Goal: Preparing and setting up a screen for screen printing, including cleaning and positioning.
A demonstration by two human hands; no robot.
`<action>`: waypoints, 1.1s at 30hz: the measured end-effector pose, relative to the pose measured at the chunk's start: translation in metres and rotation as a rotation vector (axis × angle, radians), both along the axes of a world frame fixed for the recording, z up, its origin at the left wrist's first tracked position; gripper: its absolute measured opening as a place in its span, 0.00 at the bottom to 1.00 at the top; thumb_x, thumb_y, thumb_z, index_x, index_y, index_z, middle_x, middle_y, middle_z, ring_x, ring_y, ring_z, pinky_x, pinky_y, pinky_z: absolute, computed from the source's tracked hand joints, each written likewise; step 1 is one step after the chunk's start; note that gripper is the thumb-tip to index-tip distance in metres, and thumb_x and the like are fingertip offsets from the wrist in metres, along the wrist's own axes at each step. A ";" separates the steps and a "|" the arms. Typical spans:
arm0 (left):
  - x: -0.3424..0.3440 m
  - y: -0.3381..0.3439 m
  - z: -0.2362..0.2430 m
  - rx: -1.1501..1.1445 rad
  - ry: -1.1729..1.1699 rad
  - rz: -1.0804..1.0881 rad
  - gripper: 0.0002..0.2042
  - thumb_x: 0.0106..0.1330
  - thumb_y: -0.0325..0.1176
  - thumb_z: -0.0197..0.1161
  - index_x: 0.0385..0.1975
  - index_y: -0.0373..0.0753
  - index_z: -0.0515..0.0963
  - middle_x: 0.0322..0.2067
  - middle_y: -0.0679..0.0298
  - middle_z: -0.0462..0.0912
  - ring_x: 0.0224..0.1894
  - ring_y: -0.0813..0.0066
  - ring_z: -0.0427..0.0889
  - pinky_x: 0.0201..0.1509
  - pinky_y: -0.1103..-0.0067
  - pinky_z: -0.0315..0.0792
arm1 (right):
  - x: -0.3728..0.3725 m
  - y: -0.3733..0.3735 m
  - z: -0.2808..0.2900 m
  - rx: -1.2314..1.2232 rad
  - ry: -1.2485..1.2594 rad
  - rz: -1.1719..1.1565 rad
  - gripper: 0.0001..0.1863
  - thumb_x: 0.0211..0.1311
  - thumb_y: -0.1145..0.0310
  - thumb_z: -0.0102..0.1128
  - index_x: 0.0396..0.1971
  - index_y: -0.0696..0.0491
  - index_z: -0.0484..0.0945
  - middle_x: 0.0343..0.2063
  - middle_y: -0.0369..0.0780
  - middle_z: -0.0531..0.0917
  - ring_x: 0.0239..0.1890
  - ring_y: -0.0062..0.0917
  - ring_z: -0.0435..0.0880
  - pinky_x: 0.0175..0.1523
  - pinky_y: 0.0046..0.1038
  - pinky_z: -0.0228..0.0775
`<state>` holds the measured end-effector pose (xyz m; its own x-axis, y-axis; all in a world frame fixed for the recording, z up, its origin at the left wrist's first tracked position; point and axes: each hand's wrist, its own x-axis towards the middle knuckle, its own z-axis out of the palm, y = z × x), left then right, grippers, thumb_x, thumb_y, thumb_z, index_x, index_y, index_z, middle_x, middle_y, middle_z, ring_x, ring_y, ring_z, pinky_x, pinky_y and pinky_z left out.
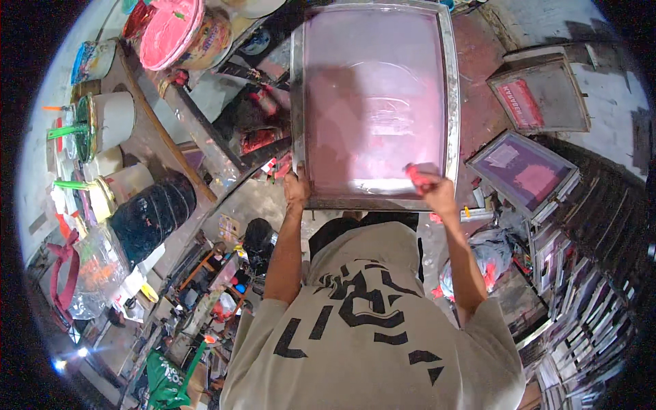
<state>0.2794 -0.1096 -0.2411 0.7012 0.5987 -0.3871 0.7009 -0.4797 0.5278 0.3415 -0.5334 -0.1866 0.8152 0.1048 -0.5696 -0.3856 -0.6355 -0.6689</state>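
Observation:
A large screen-printing frame (451, 89) lies flat before me, its pinkish mesh (383, 82) wet-looking and streaked with white near the middle and along the near edge. My left hand (296, 189) is closed on the frame's near left corner. Over the near right part of the mesh, my right hand (438, 194) is closed around a crumpled red rag (418, 176), slightly blurred by motion. Whether the rag presses on the mesh I cannot tell. A shadow darkens the mesh's left side.
An open bucket of pink paint (172, 31) stands at the far left, with several white tubs such as one (115, 126) below it. Smaller frames lie at right: one with a red print (574, 102), another with purple mesh (499, 160). Many frames (581, 321) are racked at the lower right.

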 end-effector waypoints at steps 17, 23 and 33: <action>0.016 -0.027 0.044 0.479 -0.010 -0.170 0.25 0.70 0.34 0.64 0.63 0.31 0.66 0.50 0.46 0.78 0.49 0.46 0.80 0.55 0.58 0.75 | 0.047 -0.030 0.105 1.302 0.128 -0.638 0.19 0.68 0.80 0.56 0.58 0.65 0.76 0.54 0.50 0.85 0.50 0.33 0.89 0.56 0.36 0.84; 0.071 -0.128 0.130 -0.563 -0.292 -0.501 0.17 0.71 0.35 0.67 0.57 0.40 0.79 0.46 0.58 0.85 0.44 0.72 0.81 0.49 0.72 0.75 | 0.053 0.022 0.143 0.696 -0.136 -0.250 0.06 0.67 0.77 0.70 0.42 0.58 0.84 0.46 0.43 0.88 0.47 0.21 0.85 0.54 0.27 0.79; 0.129 -0.160 0.217 -1.131 -0.146 -0.365 0.10 0.72 0.34 0.67 0.45 0.35 0.85 0.37 0.67 0.87 0.38 0.81 0.84 0.43 0.79 0.79 | 0.061 0.043 0.172 0.723 -0.201 -0.413 0.04 0.70 0.80 0.66 0.41 0.59 0.84 0.42 0.42 0.90 0.42 0.20 0.87 0.50 0.25 0.80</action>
<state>0.4082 -0.2694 -0.0237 0.8403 -0.2728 -0.4685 0.5181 0.1492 0.8422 0.4026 -0.4909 -0.0143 0.9463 0.0592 -0.3179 -0.3232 0.1392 -0.9360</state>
